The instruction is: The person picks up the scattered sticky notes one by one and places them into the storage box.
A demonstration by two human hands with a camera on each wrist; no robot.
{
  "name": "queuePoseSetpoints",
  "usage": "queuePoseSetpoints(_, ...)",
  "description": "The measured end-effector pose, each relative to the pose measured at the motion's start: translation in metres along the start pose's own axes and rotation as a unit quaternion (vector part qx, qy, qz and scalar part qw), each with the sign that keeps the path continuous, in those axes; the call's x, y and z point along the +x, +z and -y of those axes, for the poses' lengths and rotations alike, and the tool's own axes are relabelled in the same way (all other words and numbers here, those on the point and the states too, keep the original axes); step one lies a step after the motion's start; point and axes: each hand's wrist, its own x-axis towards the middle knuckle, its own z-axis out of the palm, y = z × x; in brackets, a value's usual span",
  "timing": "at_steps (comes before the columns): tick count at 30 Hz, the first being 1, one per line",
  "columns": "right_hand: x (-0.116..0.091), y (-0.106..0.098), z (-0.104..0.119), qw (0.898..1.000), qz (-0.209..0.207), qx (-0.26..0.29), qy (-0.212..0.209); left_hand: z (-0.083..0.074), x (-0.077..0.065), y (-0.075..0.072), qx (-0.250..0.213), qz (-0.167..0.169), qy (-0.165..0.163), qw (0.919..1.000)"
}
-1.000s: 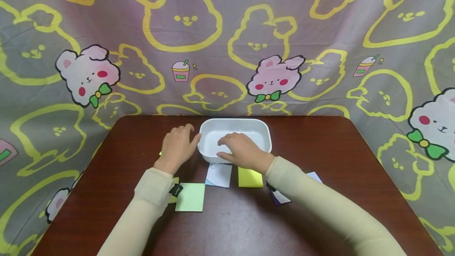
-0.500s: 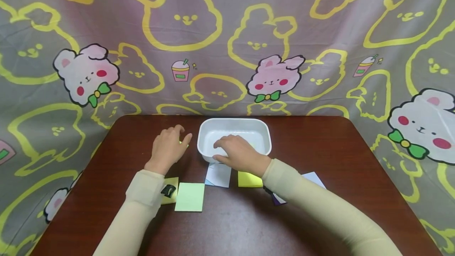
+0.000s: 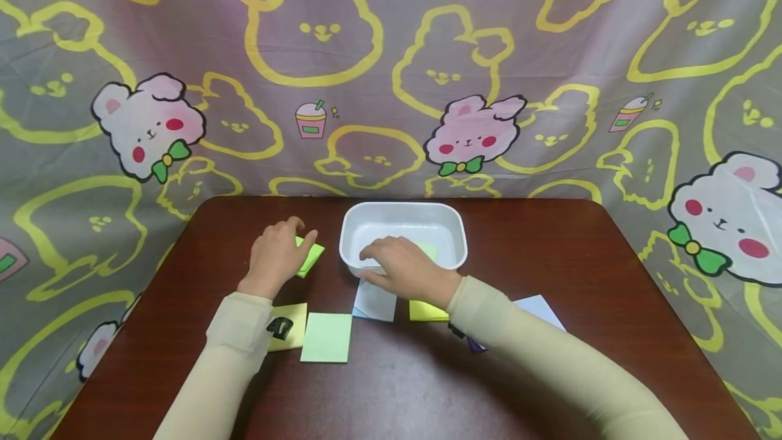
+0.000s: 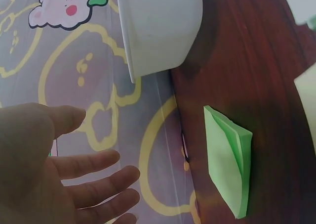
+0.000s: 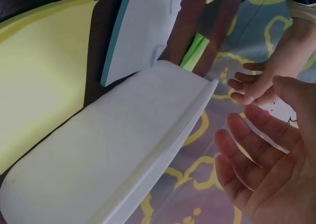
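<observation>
My left hand (image 3: 273, 258) hovers left of the white plastic basin, fingers loosely bent and holding nothing. Just beside it on the table is a bright green sticky note pad (image 3: 313, 258), its top sheets lifted and folded in the left wrist view. Over the near rim of the basin (image 3: 458, 224) hangs my right hand (image 3: 406, 270), with relaxed fingers and nothing between them. A pale green note (image 3: 430, 250) lies inside the basin, partly hidden by that hand. The right wrist view shows the right palm and fingers (image 5: 266, 155) bare.
In front of the basin lie a white-and-blue pad (image 3: 375, 301) and a yellow pad (image 3: 427, 311). A pale green pad (image 3: 326, 337) and a pale yellow pad (image 3: 296, 323) sit nearer left. A bluish-white pad (image 3: 540, 309) is partly under the right sleeve. A patterned curtain (image 3: 379, 53) stands behind.
My left hand has moved left, away from the basin, uncovering the bright green pad. The right hand has shifted slightly left and down, and the pale green note in the basin has come into view.
</observation>
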Motion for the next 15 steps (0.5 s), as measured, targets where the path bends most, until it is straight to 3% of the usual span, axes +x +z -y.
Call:
queuePoseSetpoints(4,0.002,0.002,0.004,1.0,0.0,-0.013,-0.012,0.005,0.0,-0.001,-0.004,0.005,-0.004,1.0)
queuePoseSetpoints(15,0.003,0.013,0.017,0.999,0.019,-0.028,-0.032,0.016,0.0,0.001,-0.004,0.058,-0.028,0.9979)
